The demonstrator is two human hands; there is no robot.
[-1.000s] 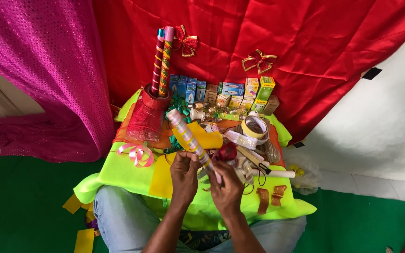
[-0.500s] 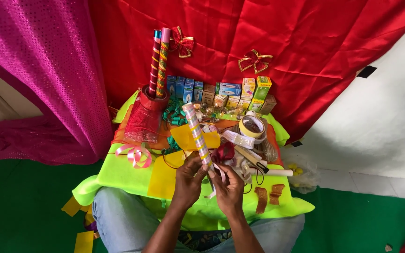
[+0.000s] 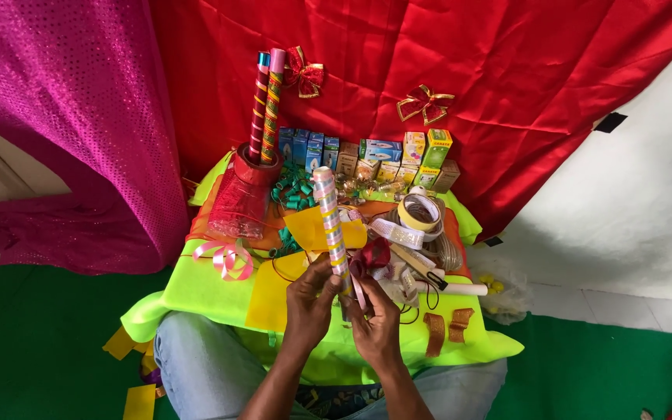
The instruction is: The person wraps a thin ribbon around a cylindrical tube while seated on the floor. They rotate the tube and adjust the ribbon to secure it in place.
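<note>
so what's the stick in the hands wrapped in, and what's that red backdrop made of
Stick: seemingly glossy foil or ribbon wound in a spiral, with silver, pink and yellow bands catching light; its core is hidden. The left hand and right hand grip its lower end. Red backdrop: looks like satin-type fabric, with soft folds and a smooth sheen.

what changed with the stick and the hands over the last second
The ribbon-wrapped stick swung from leaning up-left to nearly upright, tip now pointing at the boxes. Both hands kept their grip: the left hand on its lower part, the right hand beside it at the pink ribbon. The red holder with two sticks, boxes and tape roll stayed put.
</note>
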